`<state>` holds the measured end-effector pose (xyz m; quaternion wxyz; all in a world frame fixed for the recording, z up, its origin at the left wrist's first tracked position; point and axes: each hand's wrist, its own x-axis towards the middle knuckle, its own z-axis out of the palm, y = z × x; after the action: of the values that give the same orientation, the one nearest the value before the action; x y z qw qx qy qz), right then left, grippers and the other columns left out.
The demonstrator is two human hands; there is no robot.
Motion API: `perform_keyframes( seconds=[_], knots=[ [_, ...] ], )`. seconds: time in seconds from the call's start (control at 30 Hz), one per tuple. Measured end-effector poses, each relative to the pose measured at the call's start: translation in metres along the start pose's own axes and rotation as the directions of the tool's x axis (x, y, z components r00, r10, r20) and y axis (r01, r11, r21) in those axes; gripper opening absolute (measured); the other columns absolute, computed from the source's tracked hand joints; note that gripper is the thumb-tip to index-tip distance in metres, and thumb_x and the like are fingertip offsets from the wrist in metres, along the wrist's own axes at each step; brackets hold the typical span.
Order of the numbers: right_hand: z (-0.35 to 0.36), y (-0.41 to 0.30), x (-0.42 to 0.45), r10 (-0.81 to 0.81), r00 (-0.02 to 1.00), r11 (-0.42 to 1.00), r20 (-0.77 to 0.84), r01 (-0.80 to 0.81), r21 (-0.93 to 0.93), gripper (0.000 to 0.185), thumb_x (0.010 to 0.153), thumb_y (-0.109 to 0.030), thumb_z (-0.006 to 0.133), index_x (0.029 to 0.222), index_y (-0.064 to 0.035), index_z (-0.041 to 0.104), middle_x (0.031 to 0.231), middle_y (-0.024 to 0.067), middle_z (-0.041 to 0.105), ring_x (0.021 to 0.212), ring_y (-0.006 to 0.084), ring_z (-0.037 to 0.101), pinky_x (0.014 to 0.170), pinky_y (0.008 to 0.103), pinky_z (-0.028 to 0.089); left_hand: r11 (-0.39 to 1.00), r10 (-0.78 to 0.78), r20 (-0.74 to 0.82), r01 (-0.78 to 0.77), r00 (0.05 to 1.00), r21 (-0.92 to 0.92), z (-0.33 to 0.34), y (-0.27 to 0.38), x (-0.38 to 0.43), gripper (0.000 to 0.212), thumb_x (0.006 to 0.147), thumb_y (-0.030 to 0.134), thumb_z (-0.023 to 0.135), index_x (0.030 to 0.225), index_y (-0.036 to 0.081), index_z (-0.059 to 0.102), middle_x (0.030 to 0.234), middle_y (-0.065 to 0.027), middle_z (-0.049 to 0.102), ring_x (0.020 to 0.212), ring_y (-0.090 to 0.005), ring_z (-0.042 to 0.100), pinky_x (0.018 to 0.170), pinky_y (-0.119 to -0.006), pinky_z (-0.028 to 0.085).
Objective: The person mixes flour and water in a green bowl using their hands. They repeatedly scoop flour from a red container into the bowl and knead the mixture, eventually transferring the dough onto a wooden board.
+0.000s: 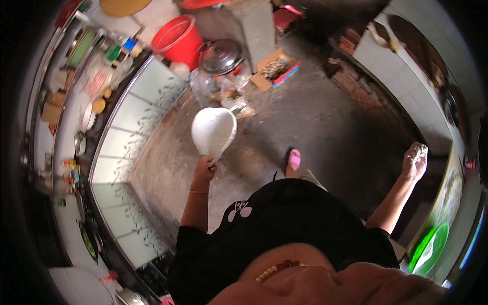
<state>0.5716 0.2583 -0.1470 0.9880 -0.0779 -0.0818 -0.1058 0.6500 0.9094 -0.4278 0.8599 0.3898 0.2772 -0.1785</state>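
In my left hand (206, 169) is the narrow end of a white scoop (213, 127), whose wide hollow bowl points away from me above the floor. My right hand (415, 162) is raised on the other side, beside the edge of the right counter. Its fingers look curled and are coated with a white, dough-like substance; whether they close on a lump of it cannot be told. Nearer to me on that side, a green plastic basin (431, 249) with something white inside stands by a board (451, 190) that has a pale, floury patch.
Ahead on the floor are a red bucket (177, 38), a lidded metal pot (221, 57), plastic bags (232, 95) and an open cardboard box (276, 70). Bricks (356, 85) lie by the right counter. Glass-fronted cabinets (126, 126) under a cluttered counter line the left side.
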Motion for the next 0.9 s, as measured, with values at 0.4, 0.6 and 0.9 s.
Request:
perform_keyframes(
  seconds=[0.4, 0.6, 0.9],
  knots=[
    [-0.085, 0.286, 0.308, 0.524, 0.837, 0.845, -0.157, -0.534, -0.03, 0.015, 0.087, -0.011, 0.036, 0.073, -0.0102, 0.04, 0.067, -0.0004, 0.036, 0.053, 0.0087, 0.031, 0.049, 0.0246, 0.028, 0.863, 0.018, -0.578, -0.305, 0.816, -0.404, -0.147, 0.034, -0.045, 0.025, 0.077, 0.007, 0.039, 0.099, -0.004, 0.046, 0.087, -0.0161, 0.057, 0.052, -0.0171, 0.047, 0.038, -0.022, 0.033],
    [-0.11, 0.482, 0.415, 0.73, 0.68, 0.675, -0.068, -0.733, -0.077, 0.018, 0.088, -0.011, 0.034, 0.071, -0.0098, 0.039, 0.067, 0.0004, 0.035, 0.056, 0.0112, 0.032, 0.048, 0.0251, 0.029, 0.787, -0.1, -0.597, -0.304, 0.796, -0.537, -0.173, 0.065, -0.015, 0.02, 0.079, 0.006, 0.039, 0.093, -0.003, 0.049, 0.081, -0.0136, 0.056, 0.053, -0.0168, 0.047, 0.04, -0.022, 0.033],
    [-0.165, 0.721, 0.464, 0.681, 0.691, 0.701, -0.241, -0.711, -0.057, 0.014, 0.085, -0.012, 0.035, 0.078, -0.0061, 0.045, 0.072, 0.0026, 0.043, 0.061, 0.0133, 0.039, 0.049, 0.0246, 0.034, 0.914, 0.098, -0.559, -0.296, 0.823, -0.277, -0.212, 0.251, 0.143, 0.017, 0.071, 0.0, 0.045, 0.088, 0.0, 0.049, 0.073, -0.0081, 0.049, 0.049, -0.0175, 0.046, 0.038, -0.024, 0.032]
  ],
)
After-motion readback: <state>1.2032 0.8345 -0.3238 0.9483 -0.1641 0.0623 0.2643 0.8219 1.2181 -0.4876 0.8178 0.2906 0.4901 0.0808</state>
